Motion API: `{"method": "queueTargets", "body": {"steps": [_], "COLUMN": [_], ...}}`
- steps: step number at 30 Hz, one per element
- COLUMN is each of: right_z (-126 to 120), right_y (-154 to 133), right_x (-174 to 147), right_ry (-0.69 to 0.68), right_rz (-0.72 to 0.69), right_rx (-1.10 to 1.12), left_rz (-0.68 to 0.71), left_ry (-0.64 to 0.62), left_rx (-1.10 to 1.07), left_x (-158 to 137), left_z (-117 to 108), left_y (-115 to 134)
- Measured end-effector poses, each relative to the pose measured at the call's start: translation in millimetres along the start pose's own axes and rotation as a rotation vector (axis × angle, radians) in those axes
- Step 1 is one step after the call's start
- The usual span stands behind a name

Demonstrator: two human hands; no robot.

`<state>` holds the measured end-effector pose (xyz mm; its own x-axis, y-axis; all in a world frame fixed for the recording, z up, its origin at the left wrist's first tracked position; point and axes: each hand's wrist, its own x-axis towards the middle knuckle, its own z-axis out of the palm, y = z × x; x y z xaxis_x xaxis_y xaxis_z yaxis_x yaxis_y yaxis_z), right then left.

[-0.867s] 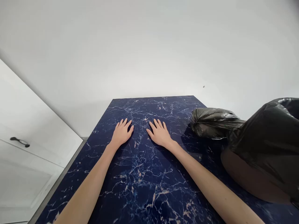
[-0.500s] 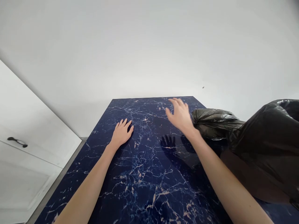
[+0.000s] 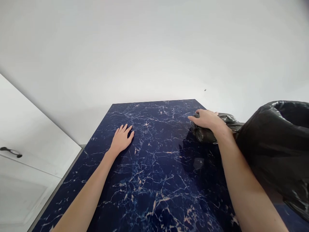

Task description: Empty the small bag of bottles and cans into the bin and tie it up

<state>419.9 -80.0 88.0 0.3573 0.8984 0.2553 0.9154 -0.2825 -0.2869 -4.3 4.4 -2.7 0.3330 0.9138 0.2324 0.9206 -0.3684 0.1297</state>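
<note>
My left hand (image 3: pixel 121 138) lies flat on the blue marble-patterned tabletop (image 3: pixel 149 180), its fingers spread and holding nothing. To the right, my right hand (image 3: pixel 207 120) is on the bunched end of a black plastic bag (image 3: pixel 205 134). Its thumb reaches over the near-left side of the bundle, and the other fingers bend over the top, their tips partly hidden. Farther right, the same dark plastic appears to line a wide, round-mouthed bin (image 3: pixel 272 141), whose rim is covered by the film. My right forearm passes in front of part of it.
A plain white wall (image 3: pixel 154 58) rises behind the table's far edge. At the left stands a white cabinet (image 3: pixel 36 129) with a dark handle (image 3: pixel 11 151). A strip of grey floor shows between cabinet and table.
My right hand has moved right and come down from above the table onto the bunched bag. The lined bin appears farther left and its opening shows more. My left hand stays flat.
</note>
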Motion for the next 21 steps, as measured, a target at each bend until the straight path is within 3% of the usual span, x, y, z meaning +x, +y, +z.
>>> {"method": "queueTargets", "body": {"steps": [8,16,19,21], "right_z": [-3.1,-44.3,-58.5,-59.3], "right_y": [-38.2,-93.8,-94.2,-86.9], "right_x": [-7.2,-45.7,-49.5,-45.8], "right_ry": [-0.217,-0.378,-0.364,-0.269], "right_rz": [-0.145,-0.316,-0.349,-0.293], "right_rx": [0.034,0.22,0.356,0.368], "left_rz": [0.009,0.014,0.017,0.018], "left_ry": [0.014,0.015,0.025,0.033], "left_rx": [0.013,-0.004,-0.032,-0.06], "left_x": [1.6,1.8,1.4,1.1], "left_z": [0.8,0.0,0.5,-0.4], "left_y": [-0.2,-0.3,-0.5,-0.4]}}
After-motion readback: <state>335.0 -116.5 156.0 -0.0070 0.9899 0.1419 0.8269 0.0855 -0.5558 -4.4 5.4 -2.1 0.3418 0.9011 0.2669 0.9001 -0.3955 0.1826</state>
